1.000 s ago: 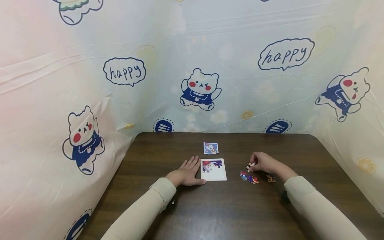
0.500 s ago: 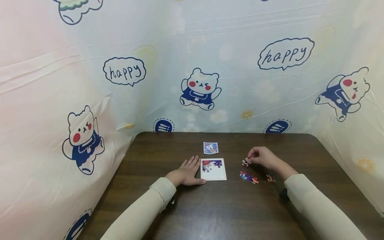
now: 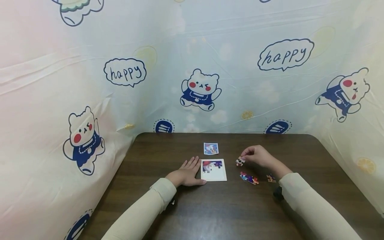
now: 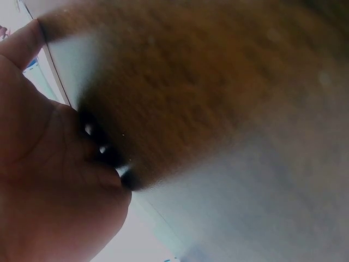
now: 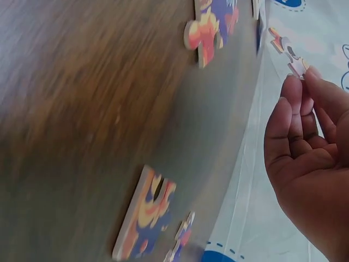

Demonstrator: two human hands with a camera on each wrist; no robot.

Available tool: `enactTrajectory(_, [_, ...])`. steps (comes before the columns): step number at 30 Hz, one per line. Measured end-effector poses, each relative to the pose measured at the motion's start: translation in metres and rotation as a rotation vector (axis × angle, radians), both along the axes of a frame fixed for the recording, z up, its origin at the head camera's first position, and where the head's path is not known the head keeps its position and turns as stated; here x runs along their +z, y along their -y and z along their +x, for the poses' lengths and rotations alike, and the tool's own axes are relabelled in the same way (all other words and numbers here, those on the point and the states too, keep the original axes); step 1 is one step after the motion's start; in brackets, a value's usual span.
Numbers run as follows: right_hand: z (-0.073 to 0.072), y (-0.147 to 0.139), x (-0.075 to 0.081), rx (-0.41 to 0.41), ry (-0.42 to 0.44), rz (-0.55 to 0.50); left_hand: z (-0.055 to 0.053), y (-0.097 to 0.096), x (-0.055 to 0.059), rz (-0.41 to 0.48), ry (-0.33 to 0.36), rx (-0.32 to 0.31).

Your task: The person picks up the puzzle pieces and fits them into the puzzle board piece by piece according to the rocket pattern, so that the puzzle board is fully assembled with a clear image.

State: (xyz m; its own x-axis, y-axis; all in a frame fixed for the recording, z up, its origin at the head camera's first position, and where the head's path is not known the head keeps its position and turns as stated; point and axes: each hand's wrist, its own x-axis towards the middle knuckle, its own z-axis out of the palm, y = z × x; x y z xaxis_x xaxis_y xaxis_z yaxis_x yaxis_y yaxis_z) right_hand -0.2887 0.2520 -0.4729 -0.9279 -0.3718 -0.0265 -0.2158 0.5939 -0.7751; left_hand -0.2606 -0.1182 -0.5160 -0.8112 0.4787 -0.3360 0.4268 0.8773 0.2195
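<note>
My left hand [image 3: 188, 173] lies flat with spread fingers at the left side of a white puzzle tray [image 3: 225, 175]. Inside the tray, several joined pieces [image 3: 207, 165] form part of a picture along the top and left. Thumb and fingertips of my right hand [image 3: 260, 156] pinch a pale puzzle piece [image 5: 295, 61] above the table, to the right of the tray. In the left wrist view the left hand [image 4: 49, 164] shows its palm side low over the brown table.
A small picture card [image 3: 211, 148] lies behind the tray. Several colourful loose pieces [image 3: 249, 178] sit right of the tray, and orange-and-blue pieces [image 3: 271, 178] lie farther right. A printed cloth [image 3: 237, 83] hangs behind the table [image 3: 192, 213].
My right hand has lifted the puzzle piece away from the loose pile and moved it left and a little back, toward the tray. The left hand stays in place.
</note>
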Motion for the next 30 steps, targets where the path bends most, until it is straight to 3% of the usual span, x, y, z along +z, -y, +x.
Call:
enactTrajectory(5, [-0.002, 0.009, -0.002, -0.006, 0.027, -0.024, -0.002, 0.000, -0.006, -0.023, -0.010, -0.007])
enactTrajectory(11, [-0.003, 0.024, 0.000, -0.002, 0.075, -0.063, 0.000, -0.001, 0.001, 0.003, 0.007, 0.001])
enactTrajectory(23, [-0.006, 0.054, -0.004, 0.103, 0.083, -0.099, 0.004, -0.003, 0.006, -0.016, 0.002, 0.006])
enactTrajectory(30, [-0.011, 0.075, -0.006, 0.145, 0.099, -0.092, 0.000, -0.002, -0.001, -0.033, -0.005, 0.007])
